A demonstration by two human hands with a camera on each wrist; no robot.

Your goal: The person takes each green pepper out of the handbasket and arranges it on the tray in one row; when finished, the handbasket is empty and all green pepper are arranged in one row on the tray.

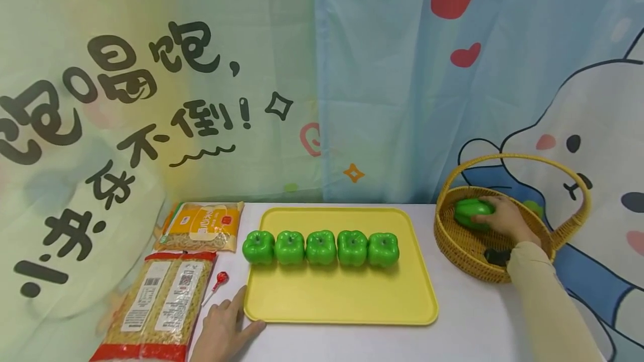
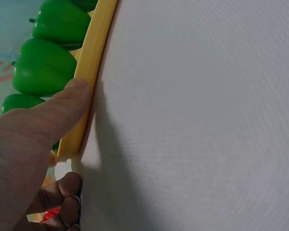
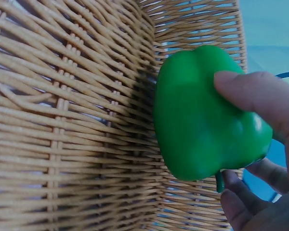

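Inside the wicker basket [image 1: 473, 261], my right hand [image 1: 508, 219] grips a green bell pepper [image 3: 202, 115]. The thumb lies on the pepper's side and the other fingers are near its stem, in the right wrist view. My left hand [image 1: 225, 325] holds the near left corner of the yellow tray [image 1: 342, 300], its thumb along the front rim and its fingers round at the left side. Several green bell peppers [image 1: 321, 247] stand in a row across the tray, the leftmost one overlapping the tray's left rim in the head view.
Left of the tray lie a red-edged pasta bag [image 1: 156, 300], an orange food packet [image 1: 201, 227] and a red lollipop [image 1: 219, 279]. A dark object [image 1: 497, 256] sits low in the basket, whose arched handle [image 1: 518, 156] rises over it. A printed curtain [image 1: 372, 99] hangs behind the table.
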